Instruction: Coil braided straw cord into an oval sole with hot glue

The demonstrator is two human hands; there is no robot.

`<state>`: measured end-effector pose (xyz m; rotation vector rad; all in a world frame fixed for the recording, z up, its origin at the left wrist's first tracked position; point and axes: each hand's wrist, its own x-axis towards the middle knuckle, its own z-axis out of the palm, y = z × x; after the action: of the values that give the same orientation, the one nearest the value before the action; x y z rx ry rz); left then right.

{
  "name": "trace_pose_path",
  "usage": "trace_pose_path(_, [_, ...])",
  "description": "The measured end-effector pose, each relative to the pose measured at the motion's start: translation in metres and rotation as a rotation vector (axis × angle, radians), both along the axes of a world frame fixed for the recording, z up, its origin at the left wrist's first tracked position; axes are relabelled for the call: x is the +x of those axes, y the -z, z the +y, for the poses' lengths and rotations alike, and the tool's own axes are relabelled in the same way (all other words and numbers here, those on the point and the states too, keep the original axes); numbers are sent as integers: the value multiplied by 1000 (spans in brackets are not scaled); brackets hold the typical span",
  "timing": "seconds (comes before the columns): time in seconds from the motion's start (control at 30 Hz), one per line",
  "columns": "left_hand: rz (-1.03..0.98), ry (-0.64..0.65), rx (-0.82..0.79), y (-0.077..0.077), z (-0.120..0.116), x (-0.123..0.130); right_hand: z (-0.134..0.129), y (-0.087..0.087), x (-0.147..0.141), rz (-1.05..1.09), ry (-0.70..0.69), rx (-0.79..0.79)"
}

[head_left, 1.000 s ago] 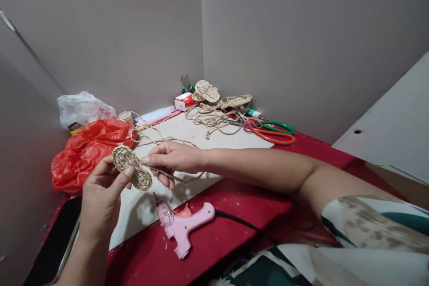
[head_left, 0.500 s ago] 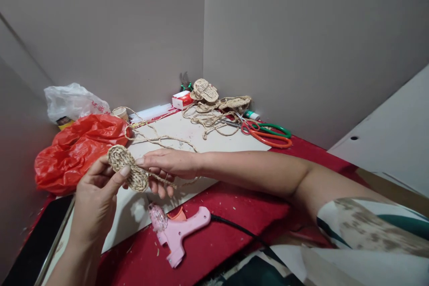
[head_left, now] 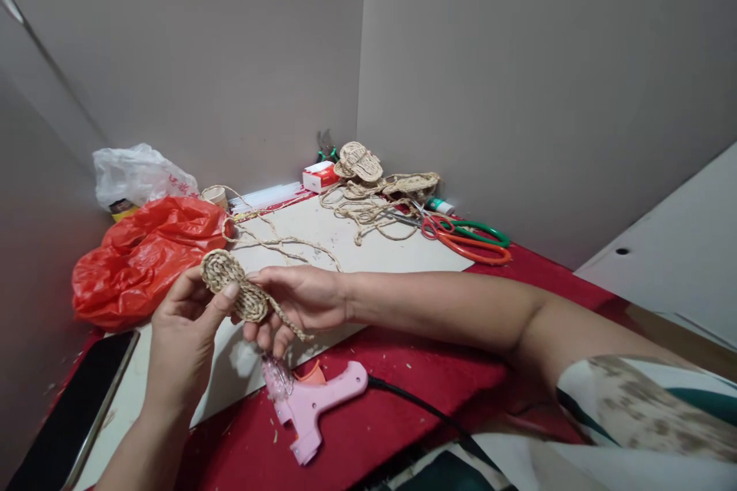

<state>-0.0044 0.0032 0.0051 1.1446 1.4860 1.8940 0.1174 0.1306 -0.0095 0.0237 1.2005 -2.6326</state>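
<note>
In the head view, my left hand (head_left: 184,330) pinches a small woven straw sole (head_left: 223,272), narrow-waisted with two rounded ends, its thumb lying across the front. A braided straw cord (head_left: 288,320) hangs off the sole's right end and crosses in front of my right palm. My right hand (head_left: 302,298) is just right of the sole, palm turned up, fingers loosely bent and apart. Its thumb reaches the sole's upper edge, and some fingertips are hidden behind the sole. Below both hands lies a pink glue gun (head_left: 314,406) with an orange trigger.
A red plastic bag (head_left: 150,261) and a black phone (head_left: 74,406) lie at left. White glue sticks (head_left: 265,196), a small red-white box (head_left: 319,177), pliers (head_left: 326,147), straw cord (head_left: 368,215), more woven soles (head_left: 360,161) and scissors (head_left: 477,245) are at the back. White board (head_left: 414,253) covers red cloth.
The whole view has shifted a little. My right thumb has drawn back from the sole's front toward its edge, and the cord end now shows more clearly over the right fingers.
</note>
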Motion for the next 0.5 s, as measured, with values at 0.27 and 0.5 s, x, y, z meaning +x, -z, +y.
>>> trace_pose_path(0.27, [62, 47, -94, -2, -1, -4, -12, -10, 4, 76, 364, 308])
trace_pose_path(0.5, [60, -85, -84, -7, -2, 5, -20, -10, 8, 236, 645, 730])
